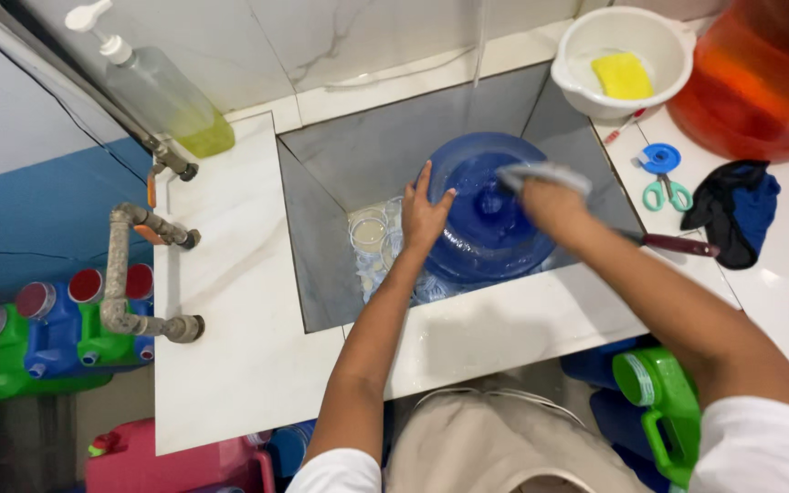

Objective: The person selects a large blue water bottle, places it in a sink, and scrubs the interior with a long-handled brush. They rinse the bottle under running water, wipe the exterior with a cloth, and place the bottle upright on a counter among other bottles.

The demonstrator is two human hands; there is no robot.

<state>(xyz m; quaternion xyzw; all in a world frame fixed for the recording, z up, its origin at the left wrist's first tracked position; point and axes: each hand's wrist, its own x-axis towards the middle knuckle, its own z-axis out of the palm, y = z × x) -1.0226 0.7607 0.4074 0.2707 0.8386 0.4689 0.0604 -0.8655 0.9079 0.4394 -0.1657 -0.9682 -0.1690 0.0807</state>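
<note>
A white bowl (pixel 586 68) holding a yellow sponge (pixel 622 75), scissors (pixel 666 191), and a pump soap bottle (pixel 159 91).

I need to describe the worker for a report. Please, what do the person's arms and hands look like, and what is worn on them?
Both arms are bare from the upper arm down, with short white sleeves. The left hand and right hand wear no gloves; no rings, watch or bracelets are visible.

The orange jug (pixel 760 73) was cut off by the top edge. The right hand (pixel 554 205) hid part of the blue bottle (pixel 481 219) — its cloth (pixel 541 175) was blurred.
</note>
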